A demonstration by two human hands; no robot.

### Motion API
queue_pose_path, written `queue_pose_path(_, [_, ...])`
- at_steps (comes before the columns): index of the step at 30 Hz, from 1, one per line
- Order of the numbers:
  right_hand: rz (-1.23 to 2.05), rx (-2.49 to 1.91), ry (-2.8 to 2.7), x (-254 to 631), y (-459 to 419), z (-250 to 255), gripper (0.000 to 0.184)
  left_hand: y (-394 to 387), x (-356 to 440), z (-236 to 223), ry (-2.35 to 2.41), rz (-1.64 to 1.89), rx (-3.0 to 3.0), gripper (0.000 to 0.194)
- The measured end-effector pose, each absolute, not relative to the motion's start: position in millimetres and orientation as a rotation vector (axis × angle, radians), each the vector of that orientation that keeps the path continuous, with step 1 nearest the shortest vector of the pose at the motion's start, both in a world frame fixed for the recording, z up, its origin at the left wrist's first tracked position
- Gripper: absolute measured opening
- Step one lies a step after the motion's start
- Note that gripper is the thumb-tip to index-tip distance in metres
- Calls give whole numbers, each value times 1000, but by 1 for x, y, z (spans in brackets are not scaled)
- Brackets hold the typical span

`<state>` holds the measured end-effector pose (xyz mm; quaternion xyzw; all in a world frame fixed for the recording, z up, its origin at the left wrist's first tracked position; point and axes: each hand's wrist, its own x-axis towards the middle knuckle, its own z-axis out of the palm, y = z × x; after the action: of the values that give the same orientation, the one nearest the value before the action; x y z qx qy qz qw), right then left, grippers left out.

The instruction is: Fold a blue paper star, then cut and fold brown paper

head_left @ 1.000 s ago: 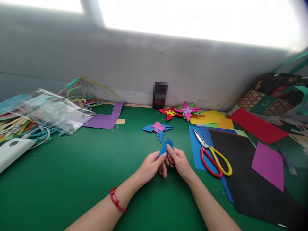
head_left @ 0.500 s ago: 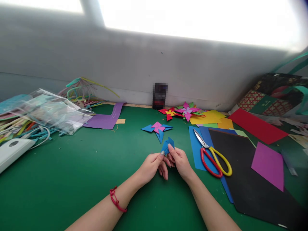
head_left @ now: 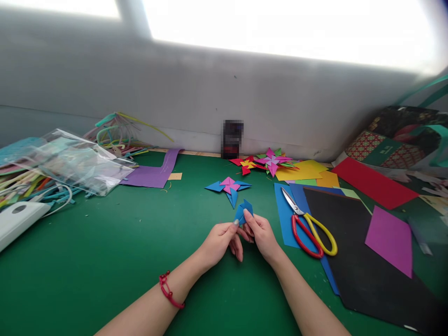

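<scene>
While the left hand (head_left: 217, 243) and right hand (head_left: 263, 237) pinched it between them, the folded blue paper (head_left: 245, 206) poked out just beyond the thumbs (head_left: 250, 219), its long axis leaning away and slightly rightward. Farther from the hands, a paper flower (head_left: 229, 185) lay on the counter (head_left: 133, 266); scissors (head_left: 298, 212) lay to their right.

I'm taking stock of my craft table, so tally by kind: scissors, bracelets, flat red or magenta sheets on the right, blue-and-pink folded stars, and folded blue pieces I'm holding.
Scissors: 1
Bracelet: 1
Flat sheets: 2 (red sheet, magenta sheet)
Blue-and-pink star: 1
Folded blue piece, in left hand and right hand: 1
Total: 6
</scene>
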<state>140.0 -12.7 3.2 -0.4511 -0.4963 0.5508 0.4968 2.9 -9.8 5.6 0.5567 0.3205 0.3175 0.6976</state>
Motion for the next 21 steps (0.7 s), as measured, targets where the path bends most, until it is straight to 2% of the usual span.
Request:
queue_pose_path(6, [1403, -1092, -1168, 140, -13, 4, 45, -9, 3, 4, 724, 661, 1257, 32])
queue_pose_path(21, [1327, -1135, -1312, 139, -15, 4, 43, -6, 4, 3, 742, 753, 1195, 36])
